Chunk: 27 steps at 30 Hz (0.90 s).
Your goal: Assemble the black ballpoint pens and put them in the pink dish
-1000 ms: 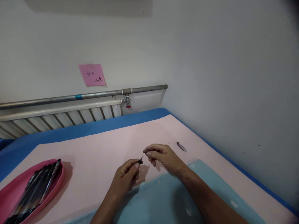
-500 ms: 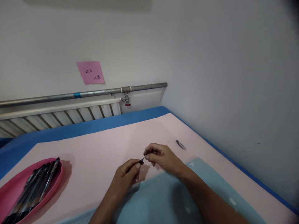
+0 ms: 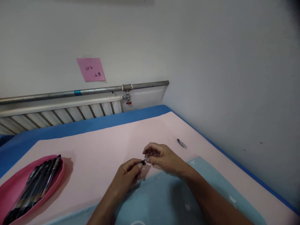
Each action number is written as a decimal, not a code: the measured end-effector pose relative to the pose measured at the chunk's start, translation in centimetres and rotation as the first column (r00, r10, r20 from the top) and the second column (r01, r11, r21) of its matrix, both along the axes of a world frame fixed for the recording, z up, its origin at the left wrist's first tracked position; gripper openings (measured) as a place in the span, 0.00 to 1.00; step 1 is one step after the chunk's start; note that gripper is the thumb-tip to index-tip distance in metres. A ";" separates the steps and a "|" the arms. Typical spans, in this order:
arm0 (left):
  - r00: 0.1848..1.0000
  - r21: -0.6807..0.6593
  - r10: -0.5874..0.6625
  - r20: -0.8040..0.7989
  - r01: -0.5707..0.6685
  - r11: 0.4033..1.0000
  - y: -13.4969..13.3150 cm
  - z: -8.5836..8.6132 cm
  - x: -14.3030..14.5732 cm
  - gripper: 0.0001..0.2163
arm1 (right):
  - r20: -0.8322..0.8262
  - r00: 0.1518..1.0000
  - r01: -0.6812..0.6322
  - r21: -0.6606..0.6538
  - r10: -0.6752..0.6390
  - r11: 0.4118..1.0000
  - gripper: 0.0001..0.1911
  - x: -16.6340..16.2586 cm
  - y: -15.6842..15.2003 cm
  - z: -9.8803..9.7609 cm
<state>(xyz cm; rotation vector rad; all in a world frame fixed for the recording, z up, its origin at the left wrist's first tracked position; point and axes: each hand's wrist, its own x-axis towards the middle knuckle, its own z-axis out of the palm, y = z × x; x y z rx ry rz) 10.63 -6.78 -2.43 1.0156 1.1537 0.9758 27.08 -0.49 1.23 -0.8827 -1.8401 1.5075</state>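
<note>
Thumb and fingers of my left hand (image 3: pixel 128 172) are closed on a small black pen part (image 3: pixel 143 162). My right hand (image 3: pixel 161 156) pinches a thin silvery piece (image 3: pixel 146 158) against it, with the two hands almost meeting over the pale pink sheet. The fingers cover most of both small pieces, so whether they are joined cannot be made out. Beyond my right hand lies a short pen piece (image 3: pixel 182 143), dark at one end and clear or grey along its length.
A pink basin (image 3: pixel 61 175) at the left holds several black pens (image 3: pixel 39 181). A light blue cloth (image 3: pixel 159 200) spreads over the near side of the pink sheet (image 3: pixel 93 156). The wall (image 3: pixel 225 93) borders the table on the right; a radiator (image 3: pixel 70 114) stands behind.
My right fingers have closed in a little toward the left hand, and more of the silvery piece shows between them. The view has tilted slightly.
</note>
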 end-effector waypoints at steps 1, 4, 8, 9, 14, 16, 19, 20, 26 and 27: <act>0.999 -0.021 -0.001 0.042 0.002 1.000 0.0 0.1 0.1 0.14 | -0.018 1.000 -0.008 -0.017 0.008 1.000 0.09 0.0 0.0 0.0; 0.990 -0.076 -0.009 0.141 0.019 0.997 -0.1 0.6 0.3 0.15 | -0.070 0.997 -0.036 -0.061 0.032 0.997 0.08 0.0 -0.1 0.0; 0.990 -0.116 -0.012 0.143 0.029 0.993 -0.2 1.0 0.3 0.15 | -0.093 0.995 -0.039 -0.071 0.032 0.997 0.11 -0.2 -0.2 -0.1; 0.991 -0.113 -0.013 0.134 0.028 0.993 -0.2 1.0 0.3 0.15 | -0.088 0.996 -0.035 -0.067 0.029 0.997 0.12 -0.2 -0.2 -0.2; 0.995 -0.064 -0.007 0.100 0.013 0.998 -0.3 0.9 0.3 0.15 | 0.010 1.000 -0.018 -0.106 0.019 0.994 0.04 -0.4 -0.2 -0.2; 0.996 -0.042 -0.009 0.084 0.013 0.999 -0.2 0.8 0.3 0.15 | 0.071 0.997 0.021 -0.081 -0.016 0.997 0.05 -0.6 -0.3 -0.1; 0.998 -0.043 -0.005 0.068 0.008 0.999 -0.1 0.8 0.2 0.15 | 0.134 0.989 0.056 0.005 -0.056 0.998 0.12 -0.9 -0.5 0.0; 0.998 -0.046 0.003 0.070 0.000 0.999 -0.1 0.8 0.2 0.15 | 0.134 0.989 0.054 0.014 -0.056 0.998 0.13 -0.9 -0.6 0.1; 0.994 -0.061 0.007 0.111 0.000 0.998 0.0 1.0 -0.2 0.15 | 0.017 1.000 -0.005 -0.056 0.006 0.998 0.07 -0.9 -0.5 -0.3; 0.993 -0.056 0.000 0.116 0.006 0.998 0.0 1.0 -0.2 0.15 | 0.014 1.000 -0.008 -0.058 0.009 0.998 0.06 -0.9 -0.5 -0.4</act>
